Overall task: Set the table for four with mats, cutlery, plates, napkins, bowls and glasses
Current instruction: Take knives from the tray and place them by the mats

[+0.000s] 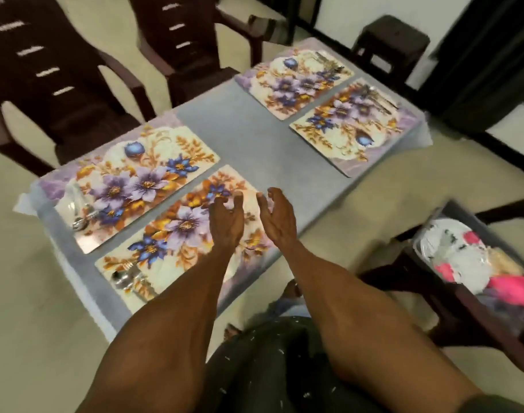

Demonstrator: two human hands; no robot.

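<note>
Several floral mats lie on the grey table (248, 135). The near mat (177, 234) carries cutlery (125, 278) at its left end. The mat behind it (129, 180) also carries cutlery (82, 213). Two far mats (293, 81) (347, 126) each show cutlery at their far ends. My left hand (226, 219) and my right hand (277, 217) hover side by side over the near mat's right part, palms facing each other, fingers relaxed, holding nothing. A tray (451, 222) at the right holds white plates (454, 251) and pink items (508, 287).
Two dark plastic chairs (55, 93) (189, 49) stand beyond the table's far side. A dark stool (388, 43) stands past the far end. The tray rests on a dark chair (451, 320) at my right. My legs are close to the table's near edge.
</note>
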